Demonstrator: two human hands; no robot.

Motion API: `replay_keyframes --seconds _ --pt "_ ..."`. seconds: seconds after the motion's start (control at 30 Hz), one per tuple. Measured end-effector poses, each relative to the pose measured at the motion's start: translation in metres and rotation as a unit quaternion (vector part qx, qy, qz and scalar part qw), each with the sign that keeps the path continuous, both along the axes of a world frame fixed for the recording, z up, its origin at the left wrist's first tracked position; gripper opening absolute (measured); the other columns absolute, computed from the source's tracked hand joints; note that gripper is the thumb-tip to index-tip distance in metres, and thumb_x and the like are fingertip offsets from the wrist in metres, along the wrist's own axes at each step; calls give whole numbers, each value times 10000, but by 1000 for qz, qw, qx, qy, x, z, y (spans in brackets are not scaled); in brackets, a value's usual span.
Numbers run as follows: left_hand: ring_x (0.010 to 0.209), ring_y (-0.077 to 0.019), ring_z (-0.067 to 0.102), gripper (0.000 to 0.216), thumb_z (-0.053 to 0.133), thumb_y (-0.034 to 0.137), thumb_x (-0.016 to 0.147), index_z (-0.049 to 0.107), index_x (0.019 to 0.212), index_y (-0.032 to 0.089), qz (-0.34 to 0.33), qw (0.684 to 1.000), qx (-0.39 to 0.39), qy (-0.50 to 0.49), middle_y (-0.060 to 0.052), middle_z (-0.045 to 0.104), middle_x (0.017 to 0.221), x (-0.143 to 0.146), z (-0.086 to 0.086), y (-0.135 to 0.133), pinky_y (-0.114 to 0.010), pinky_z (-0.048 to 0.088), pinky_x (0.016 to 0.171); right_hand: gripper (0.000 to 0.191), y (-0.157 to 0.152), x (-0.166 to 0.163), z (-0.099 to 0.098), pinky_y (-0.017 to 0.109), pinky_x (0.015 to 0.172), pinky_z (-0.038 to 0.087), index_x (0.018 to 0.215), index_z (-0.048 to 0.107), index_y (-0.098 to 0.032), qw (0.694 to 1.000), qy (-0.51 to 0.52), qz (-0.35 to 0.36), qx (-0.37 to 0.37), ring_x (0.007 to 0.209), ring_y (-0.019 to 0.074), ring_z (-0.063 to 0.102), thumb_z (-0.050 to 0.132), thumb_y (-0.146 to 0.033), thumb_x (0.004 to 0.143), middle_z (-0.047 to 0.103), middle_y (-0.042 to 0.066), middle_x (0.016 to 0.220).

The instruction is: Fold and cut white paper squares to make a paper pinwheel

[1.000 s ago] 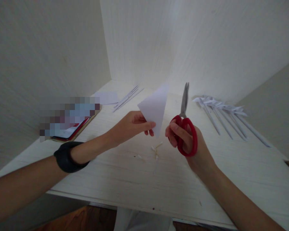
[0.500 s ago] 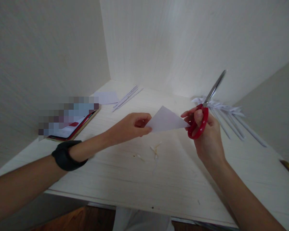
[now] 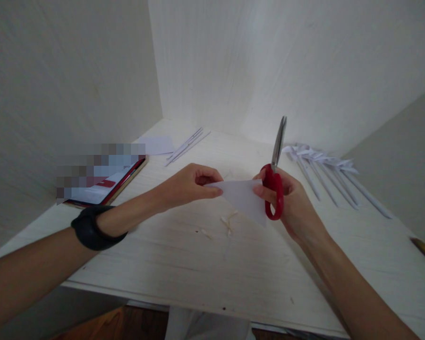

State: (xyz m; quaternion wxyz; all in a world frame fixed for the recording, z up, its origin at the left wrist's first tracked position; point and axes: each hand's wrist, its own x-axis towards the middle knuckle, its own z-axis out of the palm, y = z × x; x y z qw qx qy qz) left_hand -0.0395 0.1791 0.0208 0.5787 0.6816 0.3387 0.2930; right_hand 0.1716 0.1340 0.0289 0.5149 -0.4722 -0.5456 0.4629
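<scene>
A white folded piece of paper [image 3: 243, 194], triangular in outline, is stretched between both hands above the table. My left hand [image 3: 198, 184] pinches its left corner between thumb and fingers. The thumb and fingers of my right hand [image 3: 290, 193] grip the paper's right edge. Hooked on that same hand is a pair of scissors [image 3: 275, 179] with red handles; its metal blades point up and away, closed or nearly so. Under the paper, several small cotton swab pieces [image 3: 229, 224] lie on the table.
At the left wall rests a phone [image 3: 102, 186], partly blurred out. Behind it are a flat paper sheet [image 3: 156, 145] and several thin paper sticks [image 3: 189, 145]. Several rolled paper stems with fringed white tops [image 3: 322, 158] lie at the right. Walls enclose the white table [image 3: 170, 259].
The paper has turned over, so its point now faces down toward me instead of up. My right hand has moved left with the scissors, whose blades swung more upright.
</scene>
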Motion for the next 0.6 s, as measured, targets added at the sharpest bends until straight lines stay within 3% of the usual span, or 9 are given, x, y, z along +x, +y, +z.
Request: replay_keyframes --seconds 0.27,0.43,0.53,0.6 --pt "641 -83 489 150 690 280 750 643 690 151 102 988 -11 -117 33 567 643 2 -1 -4 -208 360 609 221 -7 -7 1 171 446 298 701 567 -193 999 22 20 -16 520 66 404 782 -194 648 494 -69 580" --pt "749 -99 589 147 706 268 754 695 865 172 41 980 -51 -185 6 698 837 11 -2 -11 -215 436 706 218 -11 -16 -4 185 486 354 685 566 -186 999 33 10 12 542 75 437 780 -206 652 513 -59 603" --pt "812 -132 641 213 746 227 711 704 912 172 -4 984 -95 -153 -18 733 910 16 -2 -17 -250 476 779 188 -12 -20 -10 174 514 364 702 570 -181 998 47 11 28 562 67 448 756 -193 683 526 -62 621" --pt "796 -136 654 187 754 213 698 710 874 166 0 986 -108 -127 -18 741 877 16 -3 -19 -249 493 768 166 -13 -21 -11 166 527 371 716 577 -179 998 49 25 28 571 62 462 742 -177 701 541 -62 632"
